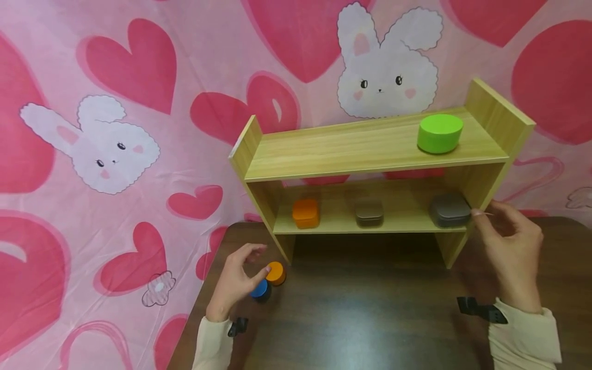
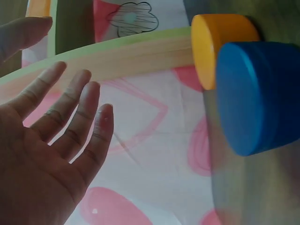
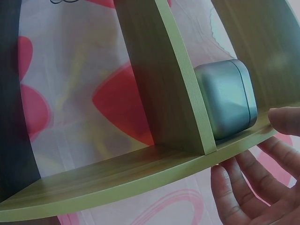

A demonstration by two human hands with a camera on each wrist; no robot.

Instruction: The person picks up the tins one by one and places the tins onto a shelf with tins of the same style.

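In the head view a two-tier wooden shelf (image 1: 370, 149) stands on the table, tilted in the picture. My right hand (image 1: 513, 246) grips its right side panel (image 3: 117, 190), thumb at the front edge and fingers along the outer face. Just inside that panel sits a large grey tin (image 3: 225, 101). At the left, my left hand (image 1: 238, 275) is held with fingers spread and nothing in it. Beside it on the table are a round orange tin (image 1: 276, 273) and a round blue tin (image 2: 258, 98), close together near the shelf's left foot.
A bright green oval tin (image 1: 439, 133) stands on the top board, towards the right. On the lower board are a squarish orange tin (image 1: 306, 214) and a smaller grey tin (image 1: 369, 214). A pink cloth (image 1: 185, 159) with hearts and rabbits hangs behind the dark wooden table (image 1: 361, 308).
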